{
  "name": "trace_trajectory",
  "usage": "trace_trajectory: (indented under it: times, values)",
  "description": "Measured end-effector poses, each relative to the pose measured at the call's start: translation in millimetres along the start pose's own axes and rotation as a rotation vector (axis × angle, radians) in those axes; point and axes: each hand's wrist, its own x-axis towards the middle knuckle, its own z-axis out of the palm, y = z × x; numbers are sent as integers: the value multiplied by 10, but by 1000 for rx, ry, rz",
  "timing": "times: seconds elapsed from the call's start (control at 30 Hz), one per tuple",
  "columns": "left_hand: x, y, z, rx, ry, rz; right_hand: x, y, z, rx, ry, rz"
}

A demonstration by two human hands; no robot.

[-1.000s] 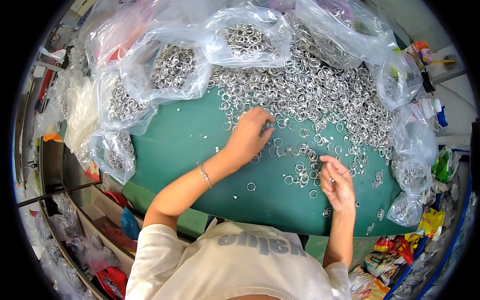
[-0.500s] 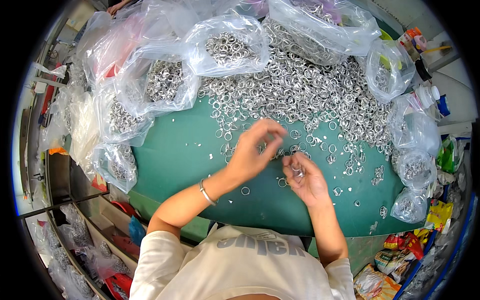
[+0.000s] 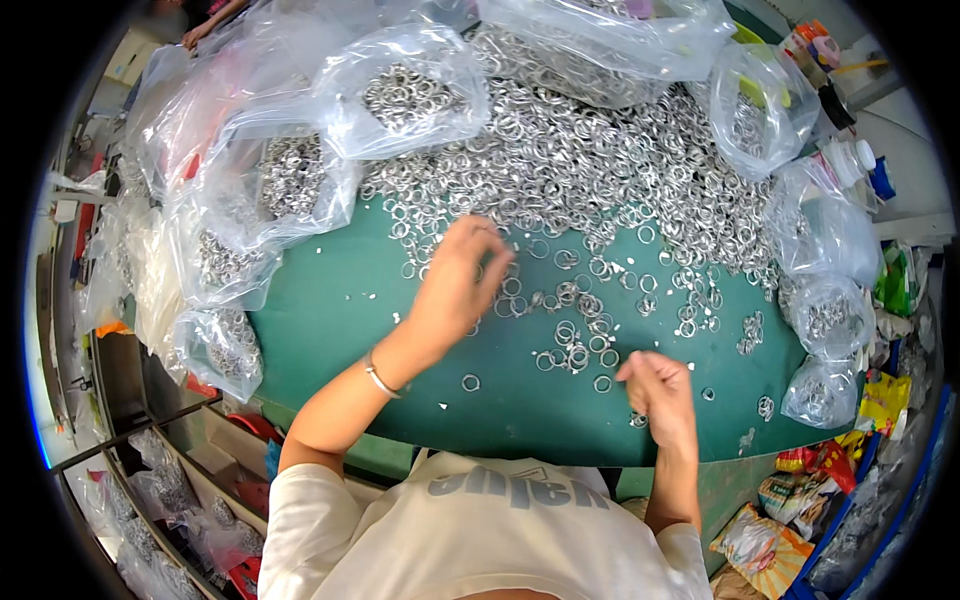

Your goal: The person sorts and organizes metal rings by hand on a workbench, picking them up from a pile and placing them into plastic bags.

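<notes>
Rings [image 3: 575, 345], small and silvery, lie scattered across the green table [image 3: 330, 300], thickest toward twelve o'clock. Left hand [image 3: 455, 285] reaches out at eleven o'clock, fingers curled over loose ones, seemingly gathering. Right hand [image 3: 660, 392], at four o'clock, is closed, apparently pinching rings.

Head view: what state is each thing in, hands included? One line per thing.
Left hand: palm down, fingers reaching into the loose metal rings.
Right hand: closed loosely, pinching something small; what it holds cannot be told.
Ring pile: heaped, spilling onto the green mat.
Clear bag: open, partly filled with rings.
Bracelet: on the left wrist.
</notes>
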Motion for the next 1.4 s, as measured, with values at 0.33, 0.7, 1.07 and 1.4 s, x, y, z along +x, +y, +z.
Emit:
trace_trajectory:
  times: [0.33,0.7,1.07,1.4]
  values:
    - [-113,455,303,-309,-279,-365,32,40,-6,-590,317,-295]
    - [515,451,1116,-49,-191,105,729,-248,-208,-1121,509,-592]
    - [721,365,1295,98,-257,182,339,-188,-835,683,-116,-264]
    - [512,545,919,-1285,-715,-945,87,-150,-923,-127,452,-229]
